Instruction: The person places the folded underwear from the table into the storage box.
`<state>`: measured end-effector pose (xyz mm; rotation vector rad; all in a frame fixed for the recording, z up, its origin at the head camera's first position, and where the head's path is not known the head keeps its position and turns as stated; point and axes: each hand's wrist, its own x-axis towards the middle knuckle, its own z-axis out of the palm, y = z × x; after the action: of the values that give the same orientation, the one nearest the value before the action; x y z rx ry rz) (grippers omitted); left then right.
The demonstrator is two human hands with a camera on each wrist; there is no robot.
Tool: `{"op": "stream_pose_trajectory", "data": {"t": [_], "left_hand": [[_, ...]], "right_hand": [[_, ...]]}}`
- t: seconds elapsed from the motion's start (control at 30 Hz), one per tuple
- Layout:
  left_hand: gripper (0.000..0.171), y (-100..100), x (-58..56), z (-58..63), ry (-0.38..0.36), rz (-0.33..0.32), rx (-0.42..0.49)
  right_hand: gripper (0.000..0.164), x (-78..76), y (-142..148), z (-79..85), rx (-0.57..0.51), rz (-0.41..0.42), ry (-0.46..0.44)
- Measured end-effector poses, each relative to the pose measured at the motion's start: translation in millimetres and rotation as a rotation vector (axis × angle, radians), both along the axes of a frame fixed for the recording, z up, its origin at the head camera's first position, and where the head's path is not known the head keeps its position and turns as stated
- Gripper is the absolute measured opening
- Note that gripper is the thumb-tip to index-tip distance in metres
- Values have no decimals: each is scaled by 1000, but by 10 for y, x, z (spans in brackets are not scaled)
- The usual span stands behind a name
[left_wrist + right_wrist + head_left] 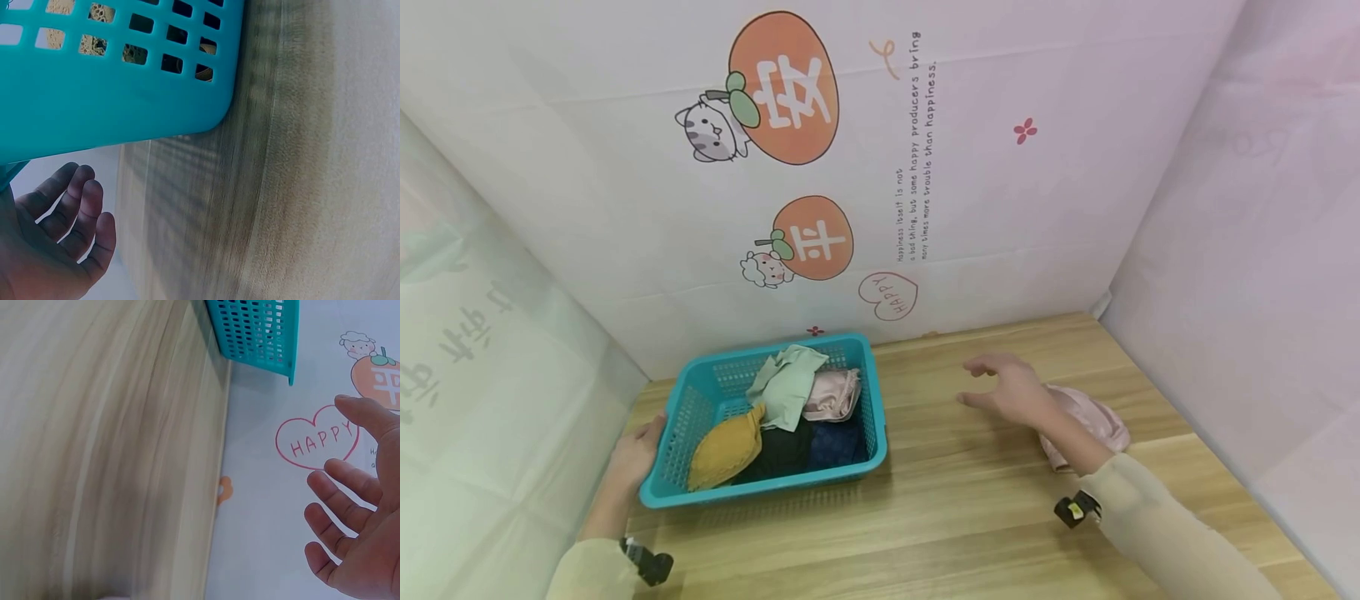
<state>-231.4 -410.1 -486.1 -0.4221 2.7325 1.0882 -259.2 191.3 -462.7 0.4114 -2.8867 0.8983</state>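
A teal plastic basket (760,490) with perforated walls stands on the left of the wooden table. My left hand (634,454) is at its left rim; in the left wrist view that hand's fingers (81,212) bend loosely below the rim, and its thumb is hidden. Inside the basket lie a mustard-yellow cloth item (726,450), a pale green one (790,383), a shiny pink one (832,394), a black one (784,450) and a navy one (835,442). My right hand (1011,392) hovers with spread fingers, holding nothing. Behind its wrist lies a pink satin cloth item (1093,421), partly covered by the forearm.
The wooden table (940,500) is bounded by a printed white cloth wall (985,250) at the back. Plain cloth walls rise on the left (497,333) and right (1240,275). The basket stands close to the back wall.
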Motion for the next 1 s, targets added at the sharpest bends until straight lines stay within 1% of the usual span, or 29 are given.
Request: {"op": "stream_pose_trajectory", "data": {"t": [0.2, 0.37, 0.5, 0.63, 0.8, 1.0], "left_hand": [[101, 2, 1, 5, 3, 1, -4], [97, 11, 4, 16, 6, -5, -11], [96, 14, 4, 24, 6, -4, -14], [99, 10, 6, 17, 12, -8, -21], [99, 6, 7, 3, 16, -5, -14], [98, 4, 9, 12, 9, -11, -11]], "right_hand": [[62, 44, 113, 8, -16, -16, -39], [61, 65, 211, 7, -28, -27, -41], [64, 78, 300, -11, -32, -36, -45], [67, 110, 372, -30, -21, -48, -40], [65, 157, 452, -28, -12, -45, -29], [68, 175, 567, -43, -8, -47, -8]]}}
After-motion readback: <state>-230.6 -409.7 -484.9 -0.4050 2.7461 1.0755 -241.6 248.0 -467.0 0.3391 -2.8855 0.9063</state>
